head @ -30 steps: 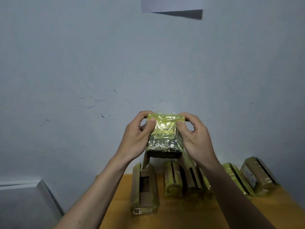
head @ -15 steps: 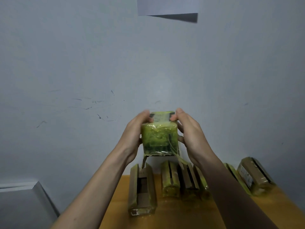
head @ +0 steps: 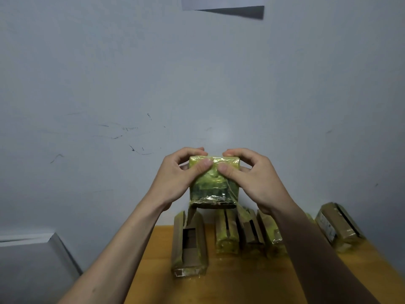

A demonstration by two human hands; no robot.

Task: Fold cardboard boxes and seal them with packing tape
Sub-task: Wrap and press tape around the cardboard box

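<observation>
Above the table (head: 151, 270), taped box (head: 213, 185) in two-handed grip, left hand (head: 178, 178), right hand (head: 255, 183).

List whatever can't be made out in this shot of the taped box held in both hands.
- Taped box, head view: far side and both flanks hidden by the left hand and right hand.
- Boxes on the table: one behind the right forearm is mostly covered.
- Rightmost box: label print too blurred to read.
- Packing tape roll: none in frame.
</observation>
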